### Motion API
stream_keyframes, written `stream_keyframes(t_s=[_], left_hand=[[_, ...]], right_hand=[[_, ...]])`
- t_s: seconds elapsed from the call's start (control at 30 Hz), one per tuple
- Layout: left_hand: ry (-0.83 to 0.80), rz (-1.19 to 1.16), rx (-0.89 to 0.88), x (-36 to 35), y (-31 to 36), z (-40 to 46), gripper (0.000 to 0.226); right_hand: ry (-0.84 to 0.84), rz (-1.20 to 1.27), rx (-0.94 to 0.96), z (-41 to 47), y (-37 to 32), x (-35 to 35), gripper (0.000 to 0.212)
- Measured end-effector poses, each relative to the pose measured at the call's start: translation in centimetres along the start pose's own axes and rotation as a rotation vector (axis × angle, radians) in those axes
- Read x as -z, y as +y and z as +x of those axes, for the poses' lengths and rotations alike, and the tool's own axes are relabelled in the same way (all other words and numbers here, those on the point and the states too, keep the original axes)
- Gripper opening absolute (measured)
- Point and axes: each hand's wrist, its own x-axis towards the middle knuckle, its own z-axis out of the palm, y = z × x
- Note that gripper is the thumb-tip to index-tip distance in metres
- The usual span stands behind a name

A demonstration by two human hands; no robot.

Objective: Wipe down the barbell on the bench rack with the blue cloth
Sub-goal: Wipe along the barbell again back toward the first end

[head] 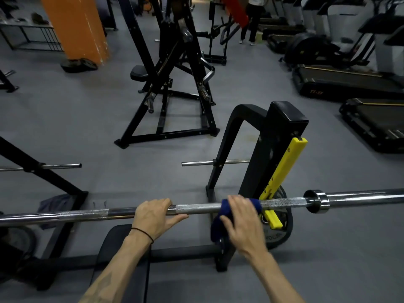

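While wiping near the right-hand rack post, head view: barbell lying level across the bench rack, running from left edge to right edge of frame, collar just outside the post. Blue cloth draped over the shaft just inboard of the yellow hook liner, loose tail hanging below the bar. Right hand laid over the cloth, fingers curled round cloth and bar together, slightly blurred, so probably mid-stroke. Left hand on bare shaft toward the middle, fingers hooked over the top, thumb stretched along the underside; a steadying hold, likely to stop the bar rolling in its hooks under the rubbing. Hands well apart, a knurled patch showing between them. Hair tie on the left wrist.

Wrapping the cloth, not dabbing with it, seems meant to reach the whole round of the bar in one pass. Judged progress: mid-task, working the right inner section; sleeve beyond the collar and left half possibly yet to do, cannot tell from surface shine alone.

Bench pad below between the forearms. Weight plate leaning behind the post base. Grey floor, another frame machine beyond, treadmills far right, orange pillar far left.
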Motion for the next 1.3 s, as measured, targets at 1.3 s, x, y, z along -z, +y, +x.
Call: stream_keyframes(t_s=[1.3], left_hand=[[0.132,-0.032,-0.112,-1.0,-1.6,-0.9,0.049]], right_hand=[[-0.034,0.04,0.075,0.8,-1.2,0.1,0.066]])
